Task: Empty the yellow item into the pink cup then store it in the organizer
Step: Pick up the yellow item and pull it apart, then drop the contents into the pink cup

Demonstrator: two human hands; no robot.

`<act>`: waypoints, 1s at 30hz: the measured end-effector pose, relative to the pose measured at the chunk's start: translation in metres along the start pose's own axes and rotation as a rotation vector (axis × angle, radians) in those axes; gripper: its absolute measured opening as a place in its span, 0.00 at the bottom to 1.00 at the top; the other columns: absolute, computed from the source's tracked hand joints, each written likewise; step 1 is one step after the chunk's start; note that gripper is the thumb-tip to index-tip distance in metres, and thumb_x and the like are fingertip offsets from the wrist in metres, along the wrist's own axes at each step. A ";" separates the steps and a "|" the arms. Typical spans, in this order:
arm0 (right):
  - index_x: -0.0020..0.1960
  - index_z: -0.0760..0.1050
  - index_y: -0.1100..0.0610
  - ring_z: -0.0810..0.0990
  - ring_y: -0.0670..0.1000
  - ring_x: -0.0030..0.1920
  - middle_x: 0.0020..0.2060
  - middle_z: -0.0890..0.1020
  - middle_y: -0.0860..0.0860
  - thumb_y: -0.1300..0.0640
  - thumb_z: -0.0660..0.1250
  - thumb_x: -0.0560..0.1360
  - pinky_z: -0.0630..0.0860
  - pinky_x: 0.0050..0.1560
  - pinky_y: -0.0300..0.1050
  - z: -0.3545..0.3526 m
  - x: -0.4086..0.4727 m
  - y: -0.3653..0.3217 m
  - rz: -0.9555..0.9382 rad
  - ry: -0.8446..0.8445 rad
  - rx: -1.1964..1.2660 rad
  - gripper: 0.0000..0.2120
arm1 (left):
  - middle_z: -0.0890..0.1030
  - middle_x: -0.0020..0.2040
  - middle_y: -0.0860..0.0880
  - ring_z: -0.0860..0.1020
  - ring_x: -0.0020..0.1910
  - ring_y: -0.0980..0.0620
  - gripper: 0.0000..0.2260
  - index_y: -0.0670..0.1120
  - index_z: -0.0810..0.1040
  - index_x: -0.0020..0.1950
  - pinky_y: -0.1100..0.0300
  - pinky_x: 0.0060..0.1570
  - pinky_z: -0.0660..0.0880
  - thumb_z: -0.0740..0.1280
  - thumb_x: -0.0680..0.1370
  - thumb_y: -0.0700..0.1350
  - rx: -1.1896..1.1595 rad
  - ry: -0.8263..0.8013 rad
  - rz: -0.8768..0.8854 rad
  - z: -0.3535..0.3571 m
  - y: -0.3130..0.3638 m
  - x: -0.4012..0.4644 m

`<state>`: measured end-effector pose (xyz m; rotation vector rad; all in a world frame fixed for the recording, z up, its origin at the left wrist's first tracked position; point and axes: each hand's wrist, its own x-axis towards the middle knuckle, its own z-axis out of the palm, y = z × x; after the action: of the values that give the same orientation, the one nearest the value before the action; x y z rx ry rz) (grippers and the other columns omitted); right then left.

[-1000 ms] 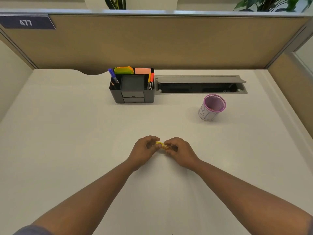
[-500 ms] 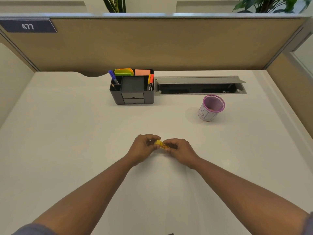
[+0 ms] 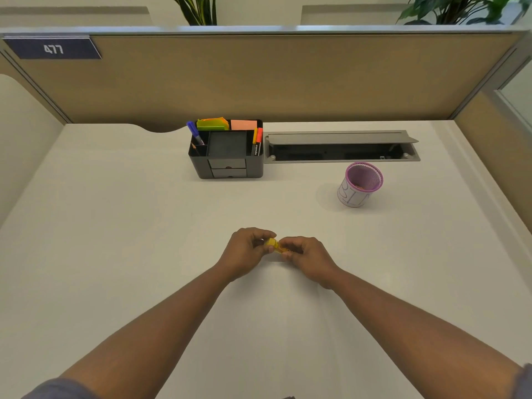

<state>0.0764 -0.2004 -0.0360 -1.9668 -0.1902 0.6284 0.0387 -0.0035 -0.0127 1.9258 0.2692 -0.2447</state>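
Observation:
A small yellow item (image 3: 273, 244) is pinched between both hands just above the middle of the white desk (image 3: 115, 254). My left hand (image 3: 247, 251) grips its left end and my right hand (image 3: 308, 256) grips its right end; fingers hide most of it. The pink mesh cup (image 3: 361, 184) stands upright at the right rear, well away from my hands. The black desk organizer (image 3: 227, 156) sits at the back centre with an empty middle compartment, pens, markers and sticky notes in the others.
An open grey cable tray (image 3: 342, 146) lies in the desk right of the organizer. Tan partition walls (image 3: 288, 79) close off the back and both sides. Plants stand behind the partition.
Both hands stay together on the yellow item, which now shows a little more between the fingers. The view shifted slightly.

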 end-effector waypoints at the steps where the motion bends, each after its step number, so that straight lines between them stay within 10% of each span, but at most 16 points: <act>1: 0.57 0.85 0.49 0.84 0.50 0.54 0.50 0.87 0.47 0.61 0.72 0.76 0.79 0.59 0.49 0.000 -0.001 0.000 0.002 0.001 0.011 0.11 | 0.87 0.52 0.52 0.84 0.51 0.56 0.13 0.48 0.85 0.57 0.61 0.56 0.78 0.75 0.75 0.38 0.004 0.002 0.004 0.000 0.000 0.000; 17: 0.57 0.82 0.55 0.84 0.52 0.55 0.53 0.87 0.51 0.65 0.71 0.77 0.78 0.58 0.44 0.001 -0.001 0.002 0.000 0.012 0.100 0.11 | 0.86 0.51 0.51 0.83 0.47 0.59 0.14 0.48 0.84 0.60 0.63 0.54 0.77 0.75 0.75 0.40 0.029 0.082 0.029 0.006 0.002 0.000; 30: 0.54 0.79 0.53 0.81 0.47 0.46 0.51 0.86 0.55 0.64 0.71 0.77 0.77 0.50 0.37 0.001 -0.002 0.002 0.035 0.020 0.141 0.10 | 0.85 0.53 0.41 0.85 0.52 0.49 0.08 0.38 0.78 0.58 0.61 0.50 0.82 0.65 0.80 0.32 -0.866 -0.075 -0.290 0.001 -0.006 0.006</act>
<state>0.0740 -0.2009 -0.0378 -1.8434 -0.0960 0.6277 0.0426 -0.0019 -0.0202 1.0163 0.5088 -0.3246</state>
